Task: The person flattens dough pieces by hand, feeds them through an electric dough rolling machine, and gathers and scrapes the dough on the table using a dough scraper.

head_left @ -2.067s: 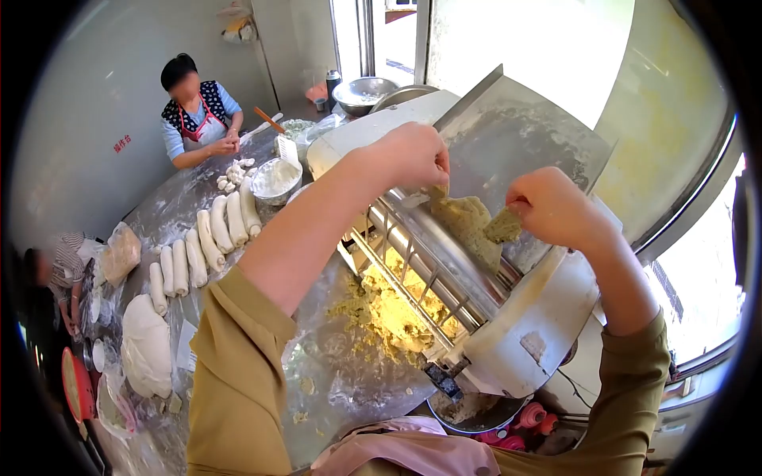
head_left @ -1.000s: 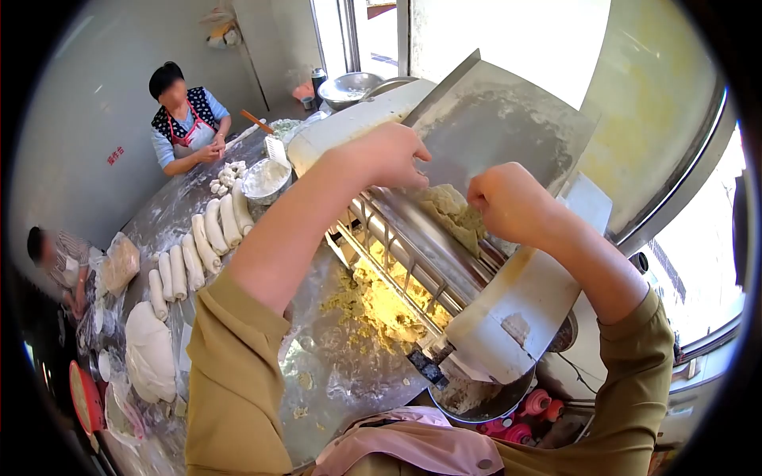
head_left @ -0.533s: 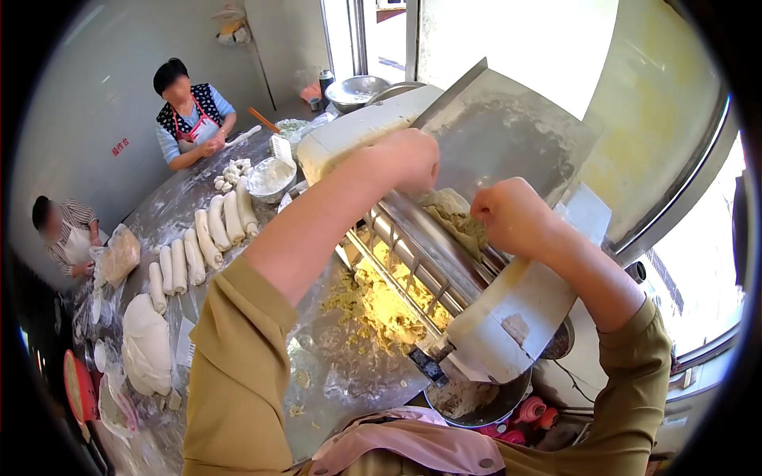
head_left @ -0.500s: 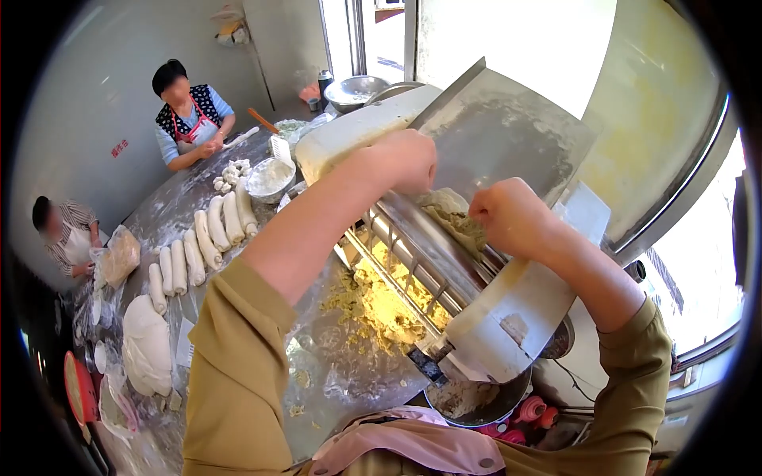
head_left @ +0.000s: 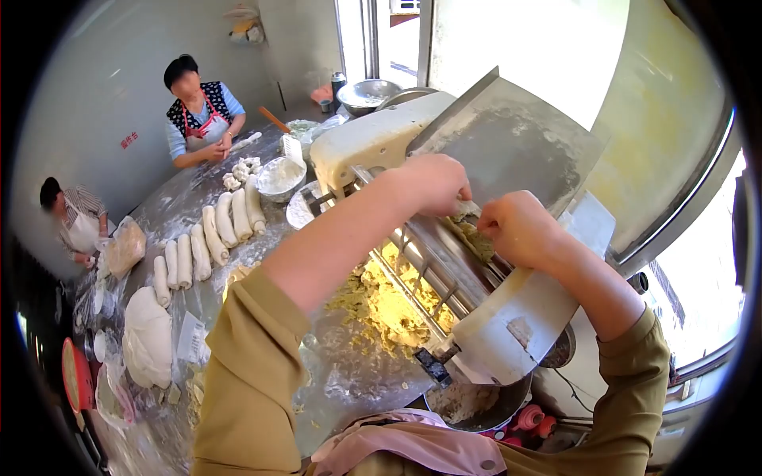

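Both of my hands are over the steel rollers of a dough-rolling machine [head_left: 490, 339]. A greenish-yellow, rough-edged piece of dough [head_left: 474, 240] stands up at the rollers between them. My left hand [head_left: 438, 184] is closed at the upper end of this dough, its fingertips partly hidden. My right hand [head_left: 517, 228] is closed in a pinch at the dough's near side. Under the rollers lies crumbly yellow dough [head_left: 390, 305], lit brightly, on the metal table. Behind my hands the machine's floury metal feed plate [head_left: 516, 147] slopes upward.
White dough rolls [head_left: 214, 234] lie in a row at the left, with a large dough mound [head_left: 148, 337] nearer. A flour bowl [head_left: 279, 178] stands beyond them. Two people work along the table's far side. Below the machine sits a pan of dough [head_left: 476, 401].
My left hand has moved right and down, closer to my right hand and the dough. My right hand has shifted slightly down and right. The view has turned a little.
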`<action>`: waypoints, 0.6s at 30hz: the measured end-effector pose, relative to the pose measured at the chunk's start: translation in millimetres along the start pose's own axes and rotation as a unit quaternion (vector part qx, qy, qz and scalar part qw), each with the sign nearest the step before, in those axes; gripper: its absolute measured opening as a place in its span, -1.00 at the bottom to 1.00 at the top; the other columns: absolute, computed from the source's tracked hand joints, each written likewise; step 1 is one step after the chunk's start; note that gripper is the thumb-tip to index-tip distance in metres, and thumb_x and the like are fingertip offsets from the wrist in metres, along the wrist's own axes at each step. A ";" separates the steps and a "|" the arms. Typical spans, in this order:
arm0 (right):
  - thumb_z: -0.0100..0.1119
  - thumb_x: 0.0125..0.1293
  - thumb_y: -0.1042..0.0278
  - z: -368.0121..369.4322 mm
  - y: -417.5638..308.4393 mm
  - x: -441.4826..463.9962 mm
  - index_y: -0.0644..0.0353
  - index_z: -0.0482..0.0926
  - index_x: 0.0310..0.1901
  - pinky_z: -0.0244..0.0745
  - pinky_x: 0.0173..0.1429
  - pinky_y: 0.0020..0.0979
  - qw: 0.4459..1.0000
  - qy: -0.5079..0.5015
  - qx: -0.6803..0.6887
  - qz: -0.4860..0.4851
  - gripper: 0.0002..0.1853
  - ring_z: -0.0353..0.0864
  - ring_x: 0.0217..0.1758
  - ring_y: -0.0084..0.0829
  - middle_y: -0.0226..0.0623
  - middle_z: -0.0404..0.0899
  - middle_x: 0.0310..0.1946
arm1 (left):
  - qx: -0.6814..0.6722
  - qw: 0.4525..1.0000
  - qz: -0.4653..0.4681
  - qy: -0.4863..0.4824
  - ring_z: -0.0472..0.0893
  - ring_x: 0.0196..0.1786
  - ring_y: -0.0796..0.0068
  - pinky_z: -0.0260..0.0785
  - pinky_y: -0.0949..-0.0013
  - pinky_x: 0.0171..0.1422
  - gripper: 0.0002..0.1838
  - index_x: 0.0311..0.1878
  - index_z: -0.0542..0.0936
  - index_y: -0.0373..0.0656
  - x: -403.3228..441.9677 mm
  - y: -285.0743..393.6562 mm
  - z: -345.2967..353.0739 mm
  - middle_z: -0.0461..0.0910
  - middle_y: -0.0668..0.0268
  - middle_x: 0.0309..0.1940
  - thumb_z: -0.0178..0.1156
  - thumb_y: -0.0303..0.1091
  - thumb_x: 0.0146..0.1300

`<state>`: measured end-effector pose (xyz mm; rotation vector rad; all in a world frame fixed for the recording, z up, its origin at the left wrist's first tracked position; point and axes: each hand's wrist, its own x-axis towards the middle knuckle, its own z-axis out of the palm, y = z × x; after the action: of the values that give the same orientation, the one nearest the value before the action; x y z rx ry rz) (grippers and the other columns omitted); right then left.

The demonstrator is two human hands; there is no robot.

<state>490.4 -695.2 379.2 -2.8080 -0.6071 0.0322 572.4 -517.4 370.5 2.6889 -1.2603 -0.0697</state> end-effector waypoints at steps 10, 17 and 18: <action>0.15 -0.03 0.56 -9.8 -19.4 -0.7 0.27 0.66 -0.44 0.49 -0.30 -0.28 0.998 -0.032 0.000 0.061 -0.89 0.61 -0.46 -0.10 0.03 0.57 -0.54 | 0.007 1.000 -0.019 0.019 0.67 -0.21 0.25 0.52 0.24 -0.12 -0.81 -0.37 0.74 0.04 4.7 2.0 -1.8 0.70 0.32 -0.34 0.33 -0.35 -0.16; 0.11 -0.08 0.64 -3.2 -18.2 -0.2 0.29 0.67 -0.41 0.48 -0.30 -0.32 1.000 -0.012 0.023 0.015 -0.82 0.60 -0.48 -0.11 0.06 0.56 -0.53 | 0.026 0.999 -0.036 0.002 0.66 -0.18 0.29 0.52 0.26 -0.12 -0.79 -0.34 0.74 0.06 -15.2 9.2 -15.8 0.70 0.34 -0.31 0.39 -0.32 -0.16; 0.11 -0.08 0.64 -3.4 -17.9 0.4 0.29 0.66 -0.42 0.48 -0.30 -0.32 1.000 -0.016 0.020 0.012 -0.82 0.60 -0.48 -0.11 0.05 0.56 -0.52 | 0.026 0.999 -0.043 -0.002 0.66 -0.18 0.29 0.52 0.26 -0.12 -0.79 -0.34 0.74 0.06 -16.5 12.0 -16.1 0.70 0.33 -0.30 0.39 -0.32 -0.16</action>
<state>483.8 -680.1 387.2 -2.7821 -0.5738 0.0942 554.6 -510.1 388.0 2.7869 -1.1634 -0.0542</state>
